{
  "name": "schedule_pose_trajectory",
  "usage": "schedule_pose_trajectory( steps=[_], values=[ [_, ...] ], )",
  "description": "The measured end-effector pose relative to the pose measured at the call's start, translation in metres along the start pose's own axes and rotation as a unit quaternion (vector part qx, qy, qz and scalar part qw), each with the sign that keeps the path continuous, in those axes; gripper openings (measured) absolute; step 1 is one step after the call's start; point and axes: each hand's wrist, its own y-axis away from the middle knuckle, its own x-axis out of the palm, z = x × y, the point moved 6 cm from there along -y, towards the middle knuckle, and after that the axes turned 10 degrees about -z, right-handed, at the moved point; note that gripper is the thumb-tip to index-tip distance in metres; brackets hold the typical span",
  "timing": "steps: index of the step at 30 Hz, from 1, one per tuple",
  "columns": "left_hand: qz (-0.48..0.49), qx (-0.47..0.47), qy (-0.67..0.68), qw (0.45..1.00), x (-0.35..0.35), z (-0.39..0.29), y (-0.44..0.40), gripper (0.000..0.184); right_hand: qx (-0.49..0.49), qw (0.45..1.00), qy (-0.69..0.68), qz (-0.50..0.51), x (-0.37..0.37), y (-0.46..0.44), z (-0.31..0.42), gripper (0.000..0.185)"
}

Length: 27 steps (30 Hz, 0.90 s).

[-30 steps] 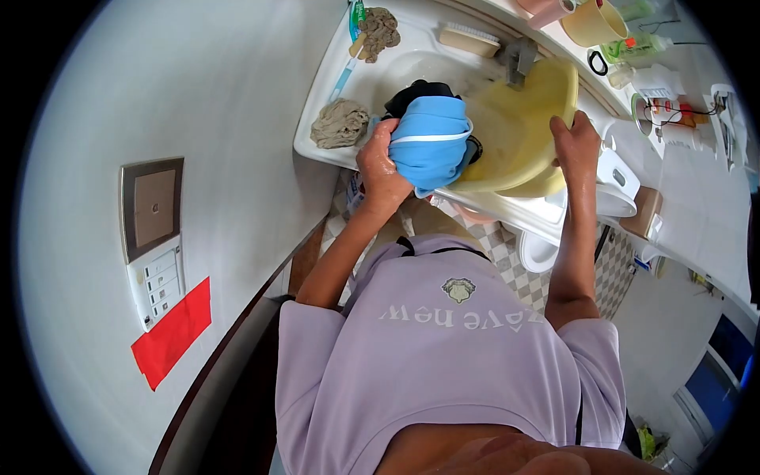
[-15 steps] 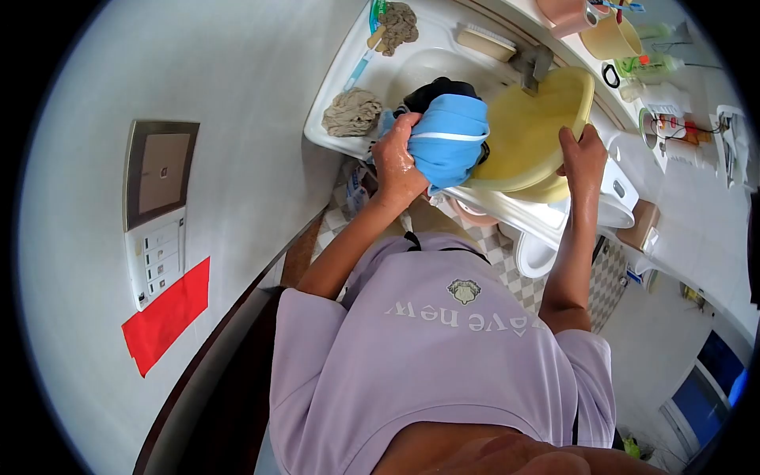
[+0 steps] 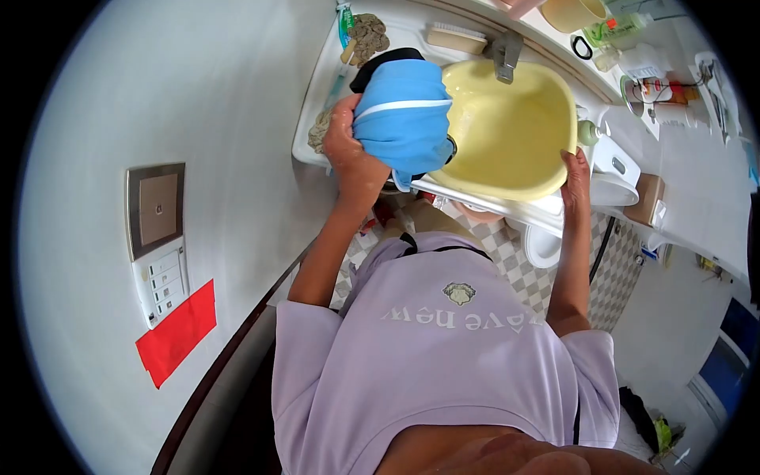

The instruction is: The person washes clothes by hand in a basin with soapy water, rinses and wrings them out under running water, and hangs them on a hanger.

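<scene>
Bunched in my left hand point(image 3: 354, 150) is a wet-looking blue cloth garment point(image 3: 404, 115) with a white stripe. Black fabric point(image 3: 388, 65) shows behind it; I cannot tell whether both are one piece. My left fingers are partly hidden under the bundle. My right hand point(image 3: 576, 176) grips the near right rim of a yellow plastic basin point(image 3: 511, 127), thumb over the edge. The basin sits in the white sink under the faucet point(image 3: 505, 57), its inside showing. The bundle is left of the basin, overlapping its left rim in view.
On the white sink point(image 3: 317, 87) lie a scrub brush point(image 3: 457, 38), a grey-brown clump of cloth or mesh point(image 3: 368, 39), a green tube point(image 3: 345, 24) and another beige clump point(image 3: 319, 131). A shelf behind holds a cup point(image 3: 571, 13) and bottles. A wall stands close on the left.
The yellow basin has gone from tilted to nearly level under the faucet. My left hand has moved left and slightly up with the blue garment. My right hand still holds the rim, now lower.
</scene>
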Motion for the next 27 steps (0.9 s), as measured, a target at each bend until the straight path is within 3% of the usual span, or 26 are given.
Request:
schedule_pose_trajectory(
  steps=[5, 8, 9, 10, 11, 12, 13, 14, 15, 17, 18, 19, 25, 27],
  values=[
    [0.007, -0.014, 0.039, 0.999, 0.003, -0.023, -0.008, 0.048, 0.042, 0.995, 0.029, 0.081, -0.014, -0.023, -0.066, 0.022],
    [0.026, 0.005, 0.002, 1.000, 0.010, -0.030, -0.009, 0.045, 0.137, 0.966, 0.219, 0.016, -0.016, -0.015, -0.073, 0.025],
    [0.033, 0.015, -0.001, 0.999, 0.012, -0.033, -0.008, 0.045, 0.165, 0.914, 0.370, 0.005, -0.017, -0.016, -0.072, 0.035],
    [0.041, 0.025, -0.004, 0.999, 0.014, -0.037, -0.008, 0.044, -0.036, 0.878, 0.475, -0.031, -0.009, -0.025, -0.058, 0.038],
    [0.042, 0.025, -0.001, 0.999, 0.021, -0.035, -0.007, 0.042, -0.237, 0.795, 0.553, -0.073, 0.002, -0.033, -0.047, 0.041],
    [0.041, 0.021, -0.001, 0.999, 0.026, -0.025, 0.001, 0.039, -0.422, 0.665, 0.606, -0.110, 0.018, -0.032, -0.041, 0.044],
    [0.041, 0.014, -0.001, 0.999, 0.030, -0.018, 0.007, 0.037, -0.387, 0.779, 0.482, -0.108, 0.022, -0.054, -0.047, 0.050],
    [0.044, 0.014, -0.015, 0.999, 0.033, -0.016, 0.011, 0.039, -0.223, 0.923, 0.311, -0.048, 0.039, -0.067, -0.047, 0.050],
    [0.047, 0.014, -0.030, 0.998, 0.036, -0.016, 0.012, 0.042, -0.049, 0.974, 0.222, -0.006, 0.073, -0.054, -0.028, 0.054],
    [0.054, 0.019, -0.048, 0.997, 0.041, -0.012, 0.018, 0.045, 0.100, 0.990, -0.005, 0.096, 0.117, -0.071, -0.033, 0.055],
    [0.056, 0.023, -0.051, 0.997, 0.044, -0.008, 0.021, 0.045, 0.131, 0.982, -0.008, 0.132, 0.131, -0.083, -0.032, 0.055],
    [0.058, 0.026, -0.055, 0.996, 0.046, -0.007, 0.023, 0.045, 0.148, 0.985, 0.013, 0.091, 0.141, -0.090, -0.027, 0.052],
    [0.052, -0.006, -0.034, 0.998, 0.049, -0.002, 0.030, 0.040, 0.281, 0.932, -0.205, 0.105, 0.181, -0.115, 0.014, 0.044],
    [0.054, 0.017, -0.069, 0.996, 0.046, 0.002, 0.032, 0.039, 0.205, 0.959, -0.158, 0.115, 0.153, -0.131, -0.012, 0.040]
  ],
)
